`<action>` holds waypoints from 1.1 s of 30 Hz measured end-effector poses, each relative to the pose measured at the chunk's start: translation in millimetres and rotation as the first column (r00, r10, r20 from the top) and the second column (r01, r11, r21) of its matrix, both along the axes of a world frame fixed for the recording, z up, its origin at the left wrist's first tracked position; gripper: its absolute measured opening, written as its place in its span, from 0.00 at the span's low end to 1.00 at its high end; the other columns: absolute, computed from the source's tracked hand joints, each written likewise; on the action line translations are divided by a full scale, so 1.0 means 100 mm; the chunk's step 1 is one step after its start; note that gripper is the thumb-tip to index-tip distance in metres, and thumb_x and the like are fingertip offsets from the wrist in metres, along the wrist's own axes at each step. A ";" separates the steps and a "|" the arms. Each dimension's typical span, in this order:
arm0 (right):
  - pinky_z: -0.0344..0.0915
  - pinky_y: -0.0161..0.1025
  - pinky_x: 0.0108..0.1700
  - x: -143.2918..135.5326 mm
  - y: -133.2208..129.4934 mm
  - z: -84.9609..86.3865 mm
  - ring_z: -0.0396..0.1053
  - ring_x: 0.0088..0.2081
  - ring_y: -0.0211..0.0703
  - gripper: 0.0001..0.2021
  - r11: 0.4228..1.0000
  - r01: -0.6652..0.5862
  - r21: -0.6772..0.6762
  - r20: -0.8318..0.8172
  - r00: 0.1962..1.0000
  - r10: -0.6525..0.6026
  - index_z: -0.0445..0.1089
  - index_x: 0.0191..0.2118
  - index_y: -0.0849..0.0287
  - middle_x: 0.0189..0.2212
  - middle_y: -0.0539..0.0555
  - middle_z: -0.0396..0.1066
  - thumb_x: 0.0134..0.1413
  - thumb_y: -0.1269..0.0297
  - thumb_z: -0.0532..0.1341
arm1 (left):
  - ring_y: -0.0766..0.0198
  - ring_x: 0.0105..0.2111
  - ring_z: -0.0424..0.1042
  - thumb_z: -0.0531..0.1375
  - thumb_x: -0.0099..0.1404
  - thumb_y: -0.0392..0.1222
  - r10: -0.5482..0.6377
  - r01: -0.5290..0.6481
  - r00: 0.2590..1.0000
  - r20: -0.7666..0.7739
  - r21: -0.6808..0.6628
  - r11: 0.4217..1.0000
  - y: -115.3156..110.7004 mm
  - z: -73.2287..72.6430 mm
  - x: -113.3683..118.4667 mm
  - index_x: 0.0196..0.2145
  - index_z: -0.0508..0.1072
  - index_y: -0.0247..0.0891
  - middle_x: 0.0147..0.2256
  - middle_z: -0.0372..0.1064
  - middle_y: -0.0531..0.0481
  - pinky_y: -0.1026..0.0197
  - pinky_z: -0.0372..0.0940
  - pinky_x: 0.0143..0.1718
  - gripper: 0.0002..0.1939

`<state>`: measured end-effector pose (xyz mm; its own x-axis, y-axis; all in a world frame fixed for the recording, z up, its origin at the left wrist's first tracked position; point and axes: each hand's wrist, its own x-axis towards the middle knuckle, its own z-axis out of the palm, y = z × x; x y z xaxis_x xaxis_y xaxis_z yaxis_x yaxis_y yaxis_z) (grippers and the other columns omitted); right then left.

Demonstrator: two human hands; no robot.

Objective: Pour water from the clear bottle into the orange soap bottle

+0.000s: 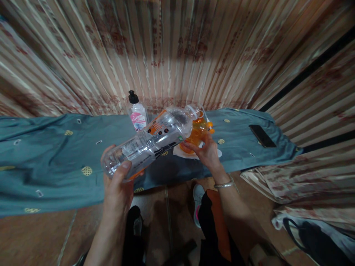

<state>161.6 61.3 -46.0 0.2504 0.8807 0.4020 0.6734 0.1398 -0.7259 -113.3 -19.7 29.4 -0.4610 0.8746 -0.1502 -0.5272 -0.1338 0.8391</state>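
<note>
My left hand (pixel 119 184) is wrapped round the base of a large clear plastic bottle (pixel 149 142), which is tilted with its neck up and to the right. The bottle's mouth is over an orange see-through container (pixel 195 135). My right hand (pixel 208 151) grips the front right side of that container. Under the container lies something white (pixel 184 153), partly hidden. Behind the clear bottle stands a pump bottle (pixel 138 117) with a black top and a pink label.
A teal patterned cloth (pixel 69 147) covers the long narrow surface. A black phone (pixel 262 135) lies at its right end. Pleated curtains (pixel 172 48) hang behind and at the right. A dark bag (pixel 316 236) is at the lower right.
</note>
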 end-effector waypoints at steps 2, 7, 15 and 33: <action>0.81 0.55 0.48 0.00 0.00 0.01 0.86 0.48 0.67 0.34 1.000 -0.004 0.001 -0.005 1.000 0.004 0.75 0.54 0.56 0.47 0.63 0.86 0.48 0.44 0.82 | 0.56 0.36 0.78 0.85 0.35 0.45 0.015 -0.015 1.000 0.006 -0.006 1.000 0.00 0.02 0.00 0.48 0.78 0.49 0.47 0.77 0.51 0.61 0.73 0.19 0.41; 0.81 0.53 0.47 0.01 0.00 0.02 0.85 0.48 0.65 0.33 1.000 -0.015 0.003 0.005 1.000 0.015 0.75 0.55 0.55 0.47 0.62 0.86 0.48 0.44 0.82 | 0.57 0.34 0.78 0.85 0.34 0.46 0.038 -0.038 0.999 -0.009 -0.016 0.999 0.01 0.02 0.02 0.48 0.77 0.50 0.46 0.78 0.51 0.62 0.72 0.18 0.42; 0.81 0.55 0.47 0.02 0.01 0.02 0.85 0.47 0.66 0.35 1.000 0.006 0.005 0.024 1.000 -0.006 0.74 0.55 0.56 0.46 0.63 0.86 0.47 0.44 0.82 | 0.59 0.33 0.78 0.83 0.35 0.47 0.049 -0.049 0.998 -0.040 -0.004 0.999 0.01 0.03 0.04 0.48 0.76 0.48 0.46 0.77 0.51 0.62 0.74 0.19 0.41; 0.81 0.57 0.44 -0.01 -0.03 -0.03 0.86 0.44 0.69 0.37 0.999 0.043 -0.016 0.023 0.999 -0.043 0.73 0.55 0.56 0.43 0.64 0.87 0.50 0.34 0.76 | 0.62 0.38 0.78 0.83 0.48 0.45 0.013 -0.010 0.998 -0.055 0.042 0.999 -0.12 0.00 0.03 0.56 0.75 0.50 0.47 0.80 0.55 0.66 0.76 0.25 0.39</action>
